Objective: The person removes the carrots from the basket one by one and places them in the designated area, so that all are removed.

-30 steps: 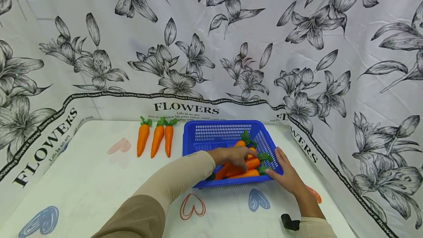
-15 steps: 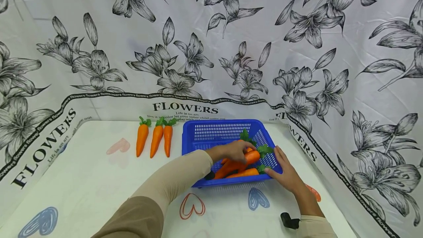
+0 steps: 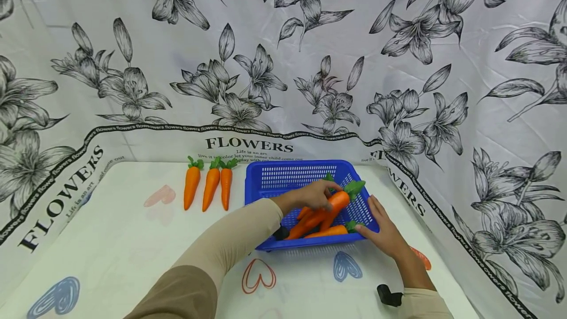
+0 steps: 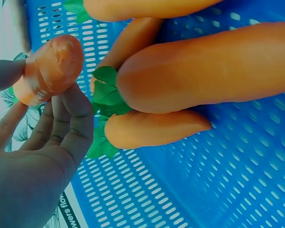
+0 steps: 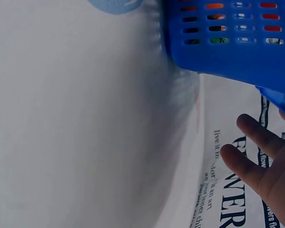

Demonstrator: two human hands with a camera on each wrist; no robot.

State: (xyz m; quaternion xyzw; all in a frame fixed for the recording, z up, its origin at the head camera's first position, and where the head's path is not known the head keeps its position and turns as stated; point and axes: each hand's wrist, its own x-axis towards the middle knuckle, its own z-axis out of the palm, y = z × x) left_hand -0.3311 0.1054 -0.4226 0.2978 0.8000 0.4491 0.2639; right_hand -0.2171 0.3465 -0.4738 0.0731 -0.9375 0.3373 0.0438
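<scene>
In the head view my left hand (image 3: 315, 195) is inside the blue perforated basket (image 3: 305, 244), pinching an orange carrot (image 3: 338, 202) with green leaves. The left wrist view shows that carrot (image 4: 54, 71) end-on between the thumb and fingers, raised above the others. Several more carrots (image 4: 204, 71) lie in the basket below it; one (image 3: 328, 232) is along the front wall. My right hand (image 3: 385, 233) rests at the basket's right front corner. Seen from the right wrist, its fingers (image 5: 242, 164) are straight and spread beside the blue wall (image 5: 228, 59).
To the left of the basket, three carrots (image 3: 211, 189) lie side by side on the white table (image 3: 133, 240), leaves toward the back. A flower-printed cloth (image 3: 283, 87) hangs behind and along the sides. A black wrist device (image 3: 390, 295) sits on the right sleeve.
My left hand has lifted the pinched carrot up from the pile, its leafy end rising toward the basket's back right. The right hand stays at the corner; the three carrots have not moved.
</scene>
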